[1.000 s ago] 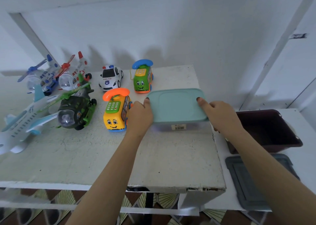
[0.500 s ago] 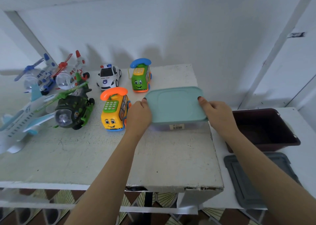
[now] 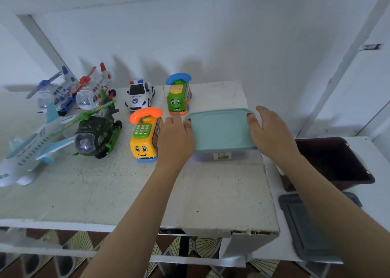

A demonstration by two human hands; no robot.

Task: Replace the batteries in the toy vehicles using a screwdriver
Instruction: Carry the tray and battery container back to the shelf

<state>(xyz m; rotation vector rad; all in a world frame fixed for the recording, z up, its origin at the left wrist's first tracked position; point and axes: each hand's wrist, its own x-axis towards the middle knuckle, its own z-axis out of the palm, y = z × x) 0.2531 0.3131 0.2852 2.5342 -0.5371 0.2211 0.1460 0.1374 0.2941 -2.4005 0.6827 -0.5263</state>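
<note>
A clear container with a teal lid (image 3: pixel 219 128) stands on the white table (image 3: pixel 105 193), right of centre. My left hand (image 3: pixel 176 138) grips its left side, thumb on the lid's edge. On the right side my right hand (image 3: pixel 272 134) holds it the same way, with its fingers reaching past the far corner. To the left stand the toys: a yellow phone bus (image 3: pixel 144 138) touching my left hand, a green phone bus (image 3: pixel 178 98), a police car (image 3: pixel 139 95), a dark green helicopter (image 3: pixel 95 136), a white airliner (image 3: pixel 27 151) and two more helicopters (image 3: pixel 54 94). No screwdriver or batteries show.
A dark maroon bin (image 3: pixel 337 161) sits on a lower white surface at the right, with a grey lid (image 3: pixel 306 225) lying in front of it. The table's chipped front edge (image 3: pixel 242 232) is close to me. A white wall stands right behind the toys.
The container stays in the same place on the table. My right hand's fingers now show above the lid's far corner, and the fingers of my left hand are more visible.
</note>
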